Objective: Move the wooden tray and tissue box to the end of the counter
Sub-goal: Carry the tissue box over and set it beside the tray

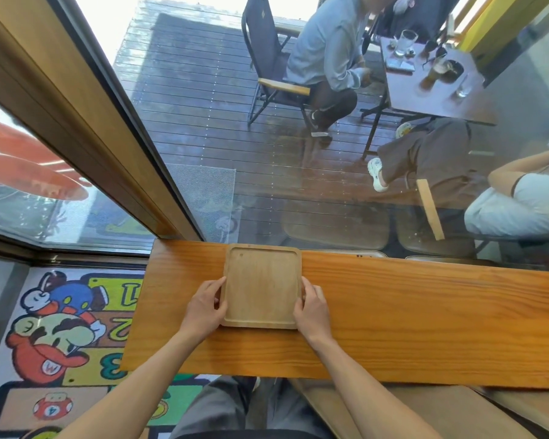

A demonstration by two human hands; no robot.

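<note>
A square wooden tray (pixel 262 285) with rounded corners and a raised rim lies flat on the orange-brown wooden counter (pixel 409 315), near the counter's left end. My left hand (pixel 203 307) grips the tray's left edge with the thumb on the rim. On the opposite side, my right hand (pixel 313 308) grips the right edge the same way. The tray holds nothing. No tissue box is in view.
The counter's left end (pixel 140 312) is a short way left of the tray; beyond it lies a cartoon floor mat (pixel 61 327). A glass window (pixel 298 153) runs along the counter's far edge. Outside, people sit at a table (pixel 431 87). Stools (pixel 441 410) stand under the counter at right.
</note>
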